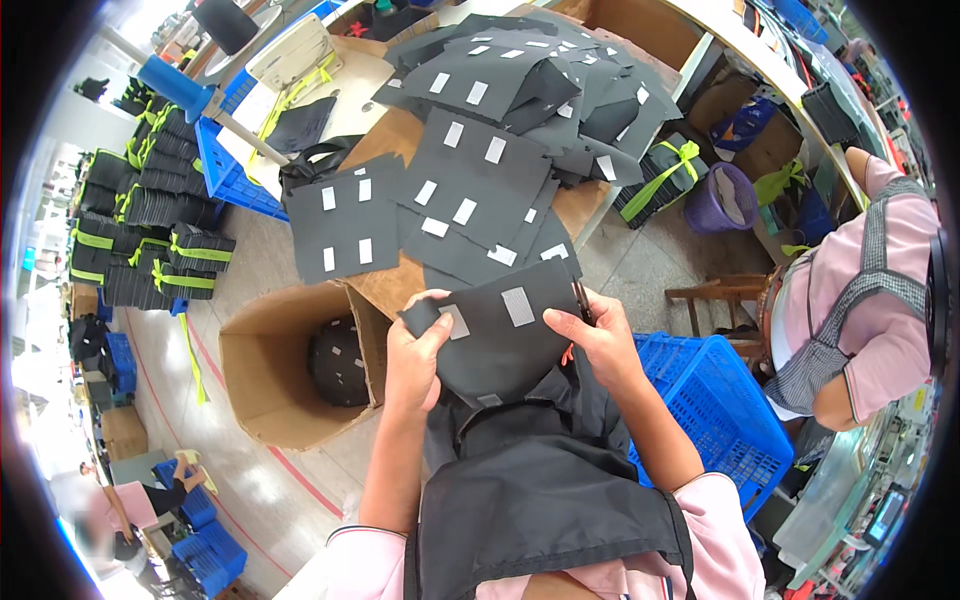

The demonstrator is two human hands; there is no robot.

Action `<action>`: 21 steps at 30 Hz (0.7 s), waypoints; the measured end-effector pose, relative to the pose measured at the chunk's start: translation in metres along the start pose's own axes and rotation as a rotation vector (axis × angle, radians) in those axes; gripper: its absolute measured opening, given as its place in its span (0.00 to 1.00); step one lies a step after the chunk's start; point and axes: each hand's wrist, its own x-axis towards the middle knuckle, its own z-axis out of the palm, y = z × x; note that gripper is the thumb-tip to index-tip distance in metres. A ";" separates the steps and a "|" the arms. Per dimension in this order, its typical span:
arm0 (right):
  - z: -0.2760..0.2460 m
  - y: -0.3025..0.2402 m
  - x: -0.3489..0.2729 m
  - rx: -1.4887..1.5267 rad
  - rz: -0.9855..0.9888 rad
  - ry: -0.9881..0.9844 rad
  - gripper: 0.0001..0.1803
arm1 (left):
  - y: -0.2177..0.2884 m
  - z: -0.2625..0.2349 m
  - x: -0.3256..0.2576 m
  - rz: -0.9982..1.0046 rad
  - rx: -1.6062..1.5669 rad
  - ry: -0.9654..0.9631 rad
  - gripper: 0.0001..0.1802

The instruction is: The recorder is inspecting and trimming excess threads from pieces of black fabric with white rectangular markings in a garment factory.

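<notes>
A dark grey fabric panel (pixel 505 355) with white rectangular patches hangs in front of my apron, stretched between both hands. My left hand (pixel 417 350) pinches its left edge, thumb on top beside a patch. On the right edge my right hand (pixel 604 342) is closed, thumb lying on the panel. A thin dark thing and a small orange bit show beside the right fingers; I cannot make out what they are. Just beyond, more panels (pixel 475 185) with the same white patches lie overlapping on the brown table (pixel 395 285), and a single panel (pixel 348 220) lies at the left.
An open cardboard box (pixel 270 385) with dark pieces inside stands to the left. A blue crate (pixel 700 410) is by my right arm. Another person (pixel 850 290) sits at the right. A heap of panels (pixel 540 80) covers the far table; tied bundles (pixel 150 200) are stacked at far left.
</notes>
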 end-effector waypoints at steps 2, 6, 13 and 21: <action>0.004 0.005 -0.002 0.042 0.054 -0.004 0.08 | -0.011 -0.001 0.004 -0.001 -0.028 -0.006 0.11; 0.002 0.018 -0.011 0.076 0.147 0.012 0.08 | -0.013 0.009 0.003 -0.047 -0.027 -0.171 0.18; -0.003 0.017 -0.013 0.055 0.235 0.015 0.09 | -0.011 0.016 0.001 -0.098 -0.022 -0.133 0.20; 0.015 -0.015 -0.020 -0.966 -0.634 0.130 0.17 | -0.013 0.017 -0.003 0.059 0.142 -0.102 0.17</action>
